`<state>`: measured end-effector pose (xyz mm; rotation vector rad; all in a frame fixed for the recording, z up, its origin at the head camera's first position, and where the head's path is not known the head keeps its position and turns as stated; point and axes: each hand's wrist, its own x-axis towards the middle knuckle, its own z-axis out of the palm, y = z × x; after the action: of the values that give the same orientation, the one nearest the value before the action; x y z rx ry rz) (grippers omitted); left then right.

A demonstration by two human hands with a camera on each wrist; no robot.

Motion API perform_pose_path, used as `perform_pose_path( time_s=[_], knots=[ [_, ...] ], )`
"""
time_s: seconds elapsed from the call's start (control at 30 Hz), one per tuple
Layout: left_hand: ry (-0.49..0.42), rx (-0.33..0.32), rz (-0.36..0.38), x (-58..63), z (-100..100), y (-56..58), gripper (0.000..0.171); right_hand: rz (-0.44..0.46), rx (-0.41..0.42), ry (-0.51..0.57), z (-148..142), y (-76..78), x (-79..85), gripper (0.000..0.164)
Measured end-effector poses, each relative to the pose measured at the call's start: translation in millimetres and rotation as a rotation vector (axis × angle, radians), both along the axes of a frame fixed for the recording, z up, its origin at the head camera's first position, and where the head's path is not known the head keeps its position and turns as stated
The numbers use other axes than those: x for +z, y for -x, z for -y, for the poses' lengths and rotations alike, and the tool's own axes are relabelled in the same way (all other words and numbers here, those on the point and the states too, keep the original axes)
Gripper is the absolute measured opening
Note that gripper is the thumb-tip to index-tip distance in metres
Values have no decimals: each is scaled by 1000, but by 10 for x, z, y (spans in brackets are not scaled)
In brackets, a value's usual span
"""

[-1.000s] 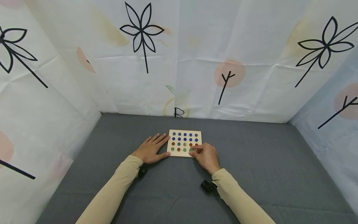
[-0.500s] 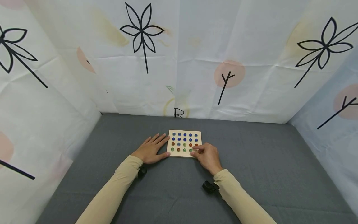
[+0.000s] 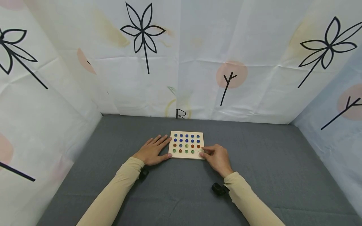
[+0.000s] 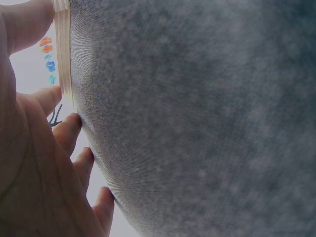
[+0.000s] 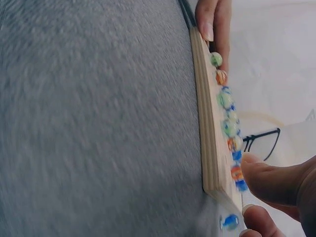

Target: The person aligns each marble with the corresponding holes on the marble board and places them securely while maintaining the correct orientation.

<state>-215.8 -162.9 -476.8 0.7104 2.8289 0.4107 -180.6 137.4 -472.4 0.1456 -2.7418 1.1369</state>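
Observation:
A pale wooden board [image 3: 189, 143] carries rows of glass marbles, blue in the two far rows, mixed red, green and blue nearer. Its near right corner hollow looks bare. My left hand [image 3: 152, 153] lies flat with spread fingers, thumb and index touching the board's left edge. At the right edge my right hand [image 3: 217, 157] has thumb and index reaching over the corner, a small gap between their tips. In the right wrist view a blue marble [image 5: 229, 222] sits just off that corner, close against the curled fingertips [image 5: 256, 219]; I cannot tell whether they grip it.
A dark grey cloth [image 3: 181, 194] covers the table under the board and forearms. White fabric walls [image 3: 198, 37] with drawn flowers and trees enclose the back and both sides. A black wrist camera [image 3: 219, 189] hangs below the right cuff.
My right hand has drawn back to the right, from over the near row to the board's right edge, uncovering the near right corner. My left hand and the board stay put.

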Motion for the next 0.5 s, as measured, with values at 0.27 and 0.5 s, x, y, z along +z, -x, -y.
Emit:
perform_pose_path(
  time_s=[0.27, 0.5],
  knots=[
    [15, 4, -5, -64, 14, 14, 80, -12, -11, -32, -135, 46, 8, 25],
    [-2, -2, -5, -51, 19, 16, 82, 15, -23, -35, -229, 118, -23, 25]
  ],
)
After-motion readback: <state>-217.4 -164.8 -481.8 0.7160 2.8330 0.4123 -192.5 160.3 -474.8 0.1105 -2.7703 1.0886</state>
